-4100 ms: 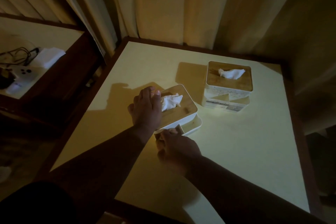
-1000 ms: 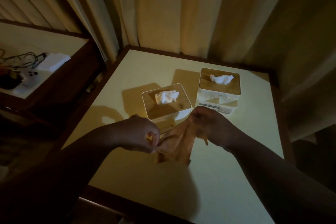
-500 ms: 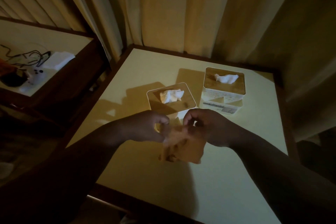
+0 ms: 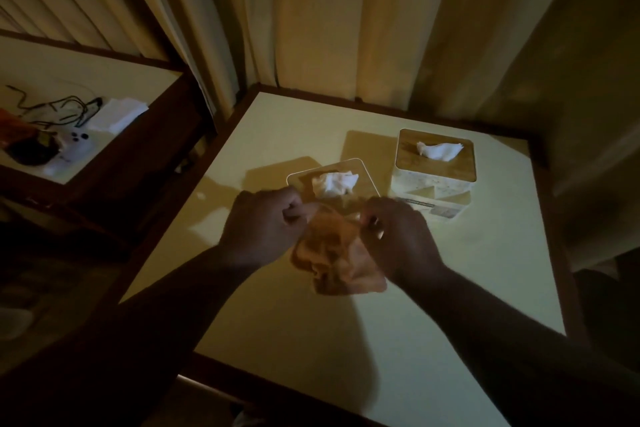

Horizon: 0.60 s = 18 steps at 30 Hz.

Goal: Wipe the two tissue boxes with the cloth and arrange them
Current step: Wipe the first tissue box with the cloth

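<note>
An orange-brown cloth (image 4: 334, 253) hangs crumpled between my hands, above the table. My left hand (image 4: 263, 225) pinches its upper left edge and my right hand (image 4: 398, 236) pinches its upper right edge. Just behind the hands stands the near tissue box (image 4: 363, 172), white with a wooden lid and a white tissue sticking up; its front is hidden by the cloth and hands. The far tissue box (image 4: 433, 173), same kind, sits to its right and a little further back.
The pale yellow table (image 4: 277, 135) has a dark wooden rim and curtains close behind it. A second table (image 4: 41, 80) at the left carries cables, a white pad and small devices, across a dark gap.
Earlier my left hand held the near box while my right wiped its front. Since then both hands lifted the cloth off the box and are holding it spread between them; it hangs a little fuller now.
</note>
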### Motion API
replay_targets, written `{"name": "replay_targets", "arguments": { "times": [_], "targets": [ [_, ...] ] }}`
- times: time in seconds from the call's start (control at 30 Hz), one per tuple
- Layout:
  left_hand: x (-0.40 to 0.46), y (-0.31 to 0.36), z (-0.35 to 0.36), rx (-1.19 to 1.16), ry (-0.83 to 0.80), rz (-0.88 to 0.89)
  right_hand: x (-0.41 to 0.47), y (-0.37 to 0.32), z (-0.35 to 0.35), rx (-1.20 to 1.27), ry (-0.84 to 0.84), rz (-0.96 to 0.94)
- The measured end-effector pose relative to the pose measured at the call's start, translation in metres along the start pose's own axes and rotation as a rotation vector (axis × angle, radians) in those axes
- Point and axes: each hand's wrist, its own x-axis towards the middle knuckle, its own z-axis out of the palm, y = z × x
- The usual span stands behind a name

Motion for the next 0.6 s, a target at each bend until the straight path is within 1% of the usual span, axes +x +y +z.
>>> {"name": "replay_targets", "arguments": {
  "times": [0.03, 0.07, 0.13, 0.17, 0.2, 0.23, 0.3, 0.33, 0.37, 0.43, 0.47, 0.5, 0.53, 0.6],
  "targets": [
    [-0.007, 0.004, 0.007, -0.070, -0.088, -0.125, -0.005, -0.001, 0.010, -0.063, -0.048, 0.024],
    [-0.013, 0.007, 0.016, -0.194, -0.181, -0.256, -0.010, -0.001, 0.019, -0.060, -0.113, 0.085],
    [-0.022, 0.016, 0.032, -0.528, -0.289, -0.448, -0.020, -0.004, 0.031, 0.128, -0.234, 0.233],
    [-0.024, 0.021, 0.037, -0.667, -0.309, -0.502, -0.024, -0.007, 0.035, 0.248, -0.255, 0.285],
    [-0.025, 0.023, 0.040, -0.758, -0.323, -0.536, -0.027, -0.011, 0.037, 0.365, -0.257, 0.308],
    [-0.023, 0.024, 0.040, -0.792, -0.335, -0.545, -0.029, -0.013, 0.037, 0.473, -0.257, 0.320],
    [-0.017, 0.021, 0.032, -0.738, -0.301, -0.506, -0.032, -0.017, 0.036, 0.573, -0.267, 0.251],
    [-0.012, 0.017, 0.027, -0.663, -0.255, -0.469, -0.034, -0.017, 0.037, 0.509, -0.281, 0.163],
    [-0.007, 0.012, 0.023, -0.584, -0.208, -0.428, -0.036, -0.015, 0.040, 0.360, -0.265, 0.064],
    [0.005, 0.005, 0.014, -0.500, -0.136, -0.371, -0.042, -0.005, 0.053, -0.077, -0.270, -0.189],
    [0.010, 0.002, 0.011, -0.485, -0.108, -0.361, -0.043, -0.003, 0.060, -0.196, -0.325, -0.222],
    [0.017, -0.001, 0.010, -0.471, -0.087, -0.362, -0.040, -0.003, 0.065, -0.251, -0.371, -0.181],
    [0.024, -0.003, 0.010, -0.453, -0.073, -0.361, -0.036, -0.007, 0.067, -0.261, -0.369, -0.136],
    [0.038, -0.007, 0.013, -0.409, -0.072, -0.339, -0.024, -0.009, 0.075, -0.300, -0.312, -0.105]
  ]
}}
